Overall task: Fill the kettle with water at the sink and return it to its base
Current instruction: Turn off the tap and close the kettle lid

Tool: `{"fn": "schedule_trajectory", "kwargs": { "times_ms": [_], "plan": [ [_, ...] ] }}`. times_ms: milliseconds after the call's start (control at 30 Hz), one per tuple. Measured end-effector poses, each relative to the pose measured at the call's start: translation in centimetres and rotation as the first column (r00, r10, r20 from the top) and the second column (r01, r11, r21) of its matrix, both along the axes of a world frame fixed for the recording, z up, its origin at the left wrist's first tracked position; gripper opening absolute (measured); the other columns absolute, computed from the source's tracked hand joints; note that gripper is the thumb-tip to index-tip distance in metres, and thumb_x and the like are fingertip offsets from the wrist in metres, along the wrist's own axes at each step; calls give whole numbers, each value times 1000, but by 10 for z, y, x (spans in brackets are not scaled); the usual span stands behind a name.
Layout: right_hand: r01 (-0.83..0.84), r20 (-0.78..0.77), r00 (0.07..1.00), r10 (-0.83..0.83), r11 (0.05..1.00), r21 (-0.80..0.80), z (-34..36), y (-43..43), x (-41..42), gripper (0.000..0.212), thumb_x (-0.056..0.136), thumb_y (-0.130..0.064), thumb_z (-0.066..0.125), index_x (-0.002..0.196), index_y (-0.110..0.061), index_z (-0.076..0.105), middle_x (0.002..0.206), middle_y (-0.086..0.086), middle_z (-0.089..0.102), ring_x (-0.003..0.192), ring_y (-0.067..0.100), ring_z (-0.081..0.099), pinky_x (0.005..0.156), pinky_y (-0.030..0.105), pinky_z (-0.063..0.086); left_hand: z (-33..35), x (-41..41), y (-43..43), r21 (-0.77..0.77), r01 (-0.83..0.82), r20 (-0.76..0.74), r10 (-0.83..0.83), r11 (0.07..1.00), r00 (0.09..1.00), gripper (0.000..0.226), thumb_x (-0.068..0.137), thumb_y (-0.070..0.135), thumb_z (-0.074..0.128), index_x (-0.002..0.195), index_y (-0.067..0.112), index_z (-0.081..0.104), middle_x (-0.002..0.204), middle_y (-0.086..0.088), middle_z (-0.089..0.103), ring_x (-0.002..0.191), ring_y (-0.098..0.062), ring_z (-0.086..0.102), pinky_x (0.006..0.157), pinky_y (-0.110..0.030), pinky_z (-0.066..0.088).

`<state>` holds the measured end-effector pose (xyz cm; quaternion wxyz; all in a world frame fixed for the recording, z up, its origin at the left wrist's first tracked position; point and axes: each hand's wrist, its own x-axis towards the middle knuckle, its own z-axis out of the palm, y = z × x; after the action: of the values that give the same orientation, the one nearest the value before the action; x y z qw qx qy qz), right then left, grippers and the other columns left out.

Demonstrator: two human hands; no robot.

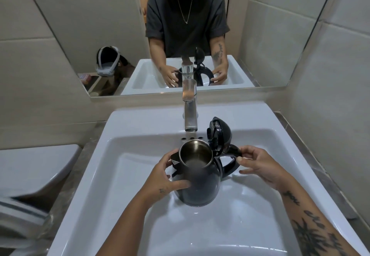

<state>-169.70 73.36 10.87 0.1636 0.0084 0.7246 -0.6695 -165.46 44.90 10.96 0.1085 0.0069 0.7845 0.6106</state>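
Head view shows a dark, glossy, rounded kettle (197,183) held upright over the smooth white rectangular sink (128,135), between the two hands. The left hand (166,177) presses its spread fingers against the kettle's body beside the spout; the right hand (258,167) pinches the black plastic loop handle (230,161) with its fingertips. The hinged domed lid (219,133) stands open above the handle, baring a brushed-steel interior. Just beyond the hands rises a polished chrome tap (190,111), with no stream visible. Whether water lies inside the kettle is hard to tell. The right forearm is cut off at the frame's edge
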Motion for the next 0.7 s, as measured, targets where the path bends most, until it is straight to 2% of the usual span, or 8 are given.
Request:
{"fn": "schedule_trajectory", "kwargs": {
  "times_ms": [100,233,333,400,467,500,600,700],
  "plan": [
    [-85,20,996,85,996,25,3,8,1,41,58,-25,74,95,-14,62,93,1,66,87,15,62,76,36,54,2,2,-1,-32,7,2,-7,999,1000,84,41,31,85,111,53,46,119,22,52,116,4,45,87,-25,43],
    [-149,-2,989,149,987,60,9,11,3,57,44,-35,79,95,-17,64,91,-3,68,82,13,63,76,32,50,1,5,-4,-50,24,4,-24,998,1000,81,41,27,86,107,54,48,115,20,54,113,4,47,89,-26,44],
    [-51,-147,988,48,999,-11,17,4,3,72,38,-43,85,102,-15,64,105,4,69,89,17,66,74,24,52,0,4,-6,12,31,19,-31,999,999,82,42,22,87,113,45,53,114,13,58,107,4,54,88,-27,50],
    [29,-248,968,-43,998,-59,24,-2,5,73,40,-53,84,101,-18,65,107,5,70,98,20,66,78,27,53,0,3,-8,86,32,37,-36,996,999,79,45,17,86,116,37,56,113,7,60,103,5,57,82,-25,53],
    [66,-325,941,-90,994,-86,32,-10,10,68,45,-57,81,101,-23,66,107,3,70,102,21,64,82,28,53,0,2,-11,130,29,55,-37,991,998,76,45,24,84,115,35,58,113,7,62,109,0,56,82,-22,51],
    [73,-357,929,-101,993,-92,35,-14,13,63,48,-53,81,102,-24,66,107,2,70,103,21,64,81,28,53,0,1,-13,138,26,60,-35,990,998,74,45,28,83,114,37,59,114,9,63,112,-3,55,83,-20,49],
    [78,-433,893,-124,989,-123,45,-28,22,45,64,-28,72,108,-30,62,109,-7,68,104,19,62,81,27,53,-2,-2,-17,157,25,68,-36,987,997,68,47,33,82,111,38,62,114,15,65,116,-7,54,85,-19,46],
    [21,-495,866,-68,995,-100,55,-41,29,50,66,-27,68,114,-37,59,115,-9,65,105,15,61,84,29,52,-2,-3,-17,172,28,76,-41,985,996,67,46,33,81,110,39,62,111,16,66,112,-6,56,81,-19,48]
  ]
}}
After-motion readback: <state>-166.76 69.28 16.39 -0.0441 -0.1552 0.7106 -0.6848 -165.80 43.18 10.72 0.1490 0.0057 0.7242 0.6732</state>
